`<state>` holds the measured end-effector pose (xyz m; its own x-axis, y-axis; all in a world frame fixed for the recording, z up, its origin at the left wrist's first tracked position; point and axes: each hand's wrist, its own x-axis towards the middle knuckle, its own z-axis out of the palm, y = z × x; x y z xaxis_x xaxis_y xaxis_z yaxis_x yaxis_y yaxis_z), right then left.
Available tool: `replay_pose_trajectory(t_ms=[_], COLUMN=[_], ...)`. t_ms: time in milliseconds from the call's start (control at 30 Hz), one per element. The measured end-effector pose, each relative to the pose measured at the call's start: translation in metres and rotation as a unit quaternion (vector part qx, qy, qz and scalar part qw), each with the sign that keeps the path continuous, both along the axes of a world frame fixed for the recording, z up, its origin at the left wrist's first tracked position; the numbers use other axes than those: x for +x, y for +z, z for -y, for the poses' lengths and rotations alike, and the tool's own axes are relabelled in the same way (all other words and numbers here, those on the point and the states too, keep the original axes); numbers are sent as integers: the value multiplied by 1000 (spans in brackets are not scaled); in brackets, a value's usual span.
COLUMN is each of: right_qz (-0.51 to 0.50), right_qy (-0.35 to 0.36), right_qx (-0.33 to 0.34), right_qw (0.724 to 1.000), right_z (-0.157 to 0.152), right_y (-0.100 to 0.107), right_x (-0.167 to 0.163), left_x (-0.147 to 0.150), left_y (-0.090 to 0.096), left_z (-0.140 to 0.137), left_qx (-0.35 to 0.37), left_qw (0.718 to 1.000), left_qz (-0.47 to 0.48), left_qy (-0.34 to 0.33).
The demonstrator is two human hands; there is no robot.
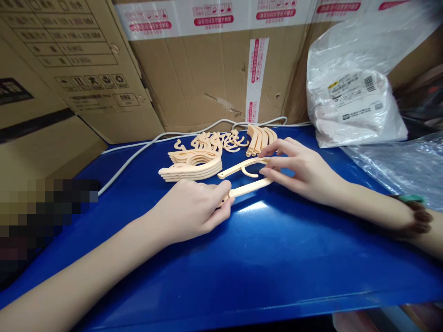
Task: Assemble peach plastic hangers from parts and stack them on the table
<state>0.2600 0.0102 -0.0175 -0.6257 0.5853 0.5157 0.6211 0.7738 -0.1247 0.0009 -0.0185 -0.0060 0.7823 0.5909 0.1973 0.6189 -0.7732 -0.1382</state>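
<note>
My left hand point(197, 203) is closed in a pinch, thumb and finger on the left end of a cream plastic hanger arm point(251, 186). The right end of that arm reaches the fingertips of my right hand point(297, 168). Those fingers are bent around a second cream piece, a curved hanger arm point(238, 168), with a small hook point(249, 173) curving below it. Fingers partly hide where these pieces meet. Just behind my left hand lies a stack of folded cream hangers point(192, 171). Loose hooks point(233, 140) and a bunch of curved arms point(258, 139) lie farther back.
Everything lies on a blue tabletop point(277, 263). Cardboard boxes point(207, 74) stand along the back and left. A grey-white cable point(138, 152) runs behind the parts. At the right back sit a white plastic parcel point(360, 106) and clear plastic wrap point(401, 166).
</note>
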Motion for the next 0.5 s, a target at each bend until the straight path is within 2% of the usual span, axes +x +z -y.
replay_pose_trajectory(t_ms=[300, 500], right_qz=[46, 53], right_qy=[34, 18], right_qx=[-51, -54], right_qw=[997, 997], right_z=[-3, -4], right_y=[-3, -2], right_x=[-2, -1], left_x=[5, 3], left_y=[-6, -7], left_z=[7, 7], left_qx=[-37, -64], left_qw=[997, 993], left_qz=[30, 62], left_qy=[-61, -82])
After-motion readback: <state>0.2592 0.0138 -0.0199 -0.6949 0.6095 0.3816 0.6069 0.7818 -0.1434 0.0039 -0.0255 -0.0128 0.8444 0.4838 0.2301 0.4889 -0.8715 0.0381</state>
